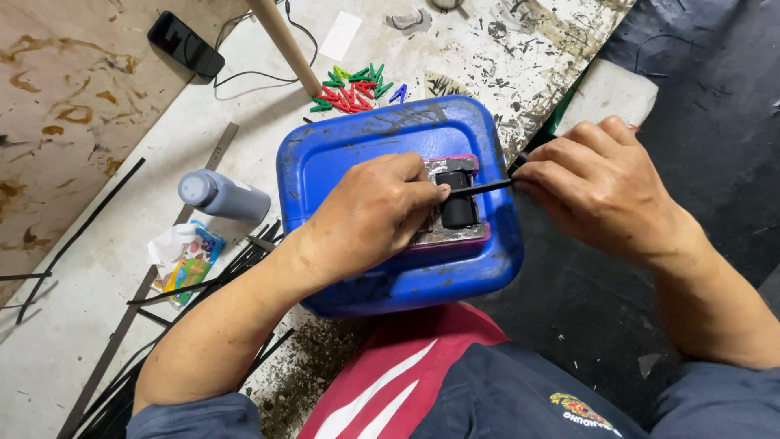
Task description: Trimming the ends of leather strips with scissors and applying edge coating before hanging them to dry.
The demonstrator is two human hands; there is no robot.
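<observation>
Left hand [378, 213] pressed closed on small black block [459, 199], thumb and fingertips pinning it to grey-pink pad [449, 236] atop blue tub [390, 162]. Right hand [597, 183] pinches thin black strip [487, 188]. Strip's long axis runs left-right, its free end touching block. Block directly under left hand; right hand just beside, off tub's right edge. Outward on counter [130, 154]: grey bottle [221, 195], coloured pegs [353, 88], loose black strips.

worktop [97, 325]: pale, paint-spattered | wall panel [73, 89]: brown-stained | floor [715, 106]: dark | light: even
</observation>
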